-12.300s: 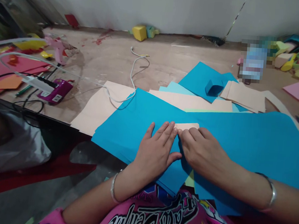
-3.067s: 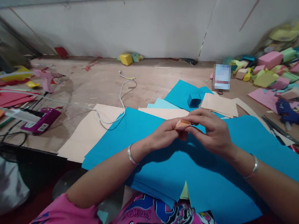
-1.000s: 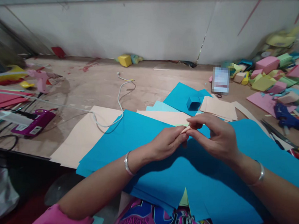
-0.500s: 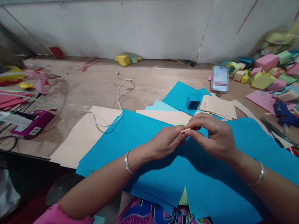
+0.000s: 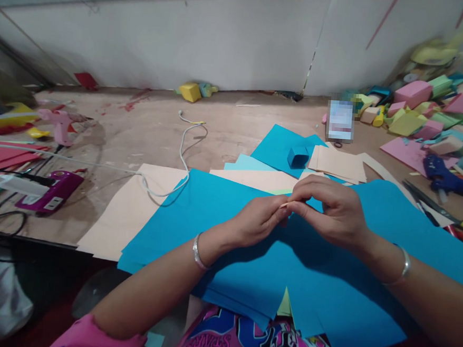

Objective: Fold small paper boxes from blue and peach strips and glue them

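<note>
Beneath a pale grey wall (image 5: 225, 41), at a scuffed brown table (image 5: 139, 130). Pinching one small piece of pale peach paper (image 5: 285, 204) between left hand (image 5: 258, 218) and right hand (image 5: 330, 206), with fingertips close together; only a thin edge of it in sight, mostly hidden by the fingers. Held above large bright blue paper sheets (image 5: 172, 227). Behind, on another blue sheet (image 5: 271, 139), a small open-ended blue paper box (image 5: 298, 157), beside stacked peach paper rectangles (image 5: 339, 163). To the left, a thin white cable (image 5: 182, 146) across wide peach sheets (image 5: 113, 218); farther off, a pink glue gun (image 5: 61, 124) and a purple plastic block (image 5: 64, 187). To the right, dark-bladed, yellow-handled scissors (image 5: 431, 200), a dark blue glue gun (image 5: 449, 181) and a heap of pastel paper blocks (image 5: 413, 95).
</note>
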`<state>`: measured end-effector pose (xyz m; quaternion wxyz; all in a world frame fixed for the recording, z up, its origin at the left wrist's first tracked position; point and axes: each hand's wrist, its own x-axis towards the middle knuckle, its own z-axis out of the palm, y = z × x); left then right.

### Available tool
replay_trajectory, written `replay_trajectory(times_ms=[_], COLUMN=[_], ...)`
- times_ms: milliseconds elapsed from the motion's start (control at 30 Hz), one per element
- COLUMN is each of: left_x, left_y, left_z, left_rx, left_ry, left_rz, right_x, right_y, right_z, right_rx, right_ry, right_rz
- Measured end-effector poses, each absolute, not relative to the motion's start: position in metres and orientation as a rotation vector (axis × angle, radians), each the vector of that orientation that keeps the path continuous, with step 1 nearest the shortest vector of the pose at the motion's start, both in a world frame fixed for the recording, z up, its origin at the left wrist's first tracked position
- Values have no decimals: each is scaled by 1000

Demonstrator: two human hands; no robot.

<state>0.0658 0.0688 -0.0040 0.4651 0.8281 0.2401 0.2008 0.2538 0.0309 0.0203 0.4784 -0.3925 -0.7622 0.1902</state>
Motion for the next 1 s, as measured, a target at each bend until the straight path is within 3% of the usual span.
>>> replay_trajectory(times_ms=[333, 667, 867, 1000], left_x=[65, 66, 65, 62], left_y=[69, 72, 77, 78], left_z=[-2, -5, -5, 0], left_rx=[1843, 2005, 2284, 2301], left_ry=[613, 530, 681, 656], left_rz=[505, 790, 1268, 1380], right_x=[262, 263, 262, 262], right_y=[41, 43, 41, 40], right_z=[18, 17, 13, 14], right_rx=[-1064, -910, -964, -945], right_ry=[-1723, -1982, -1976, -1969], right_rz=[665, 322, 153, 122])
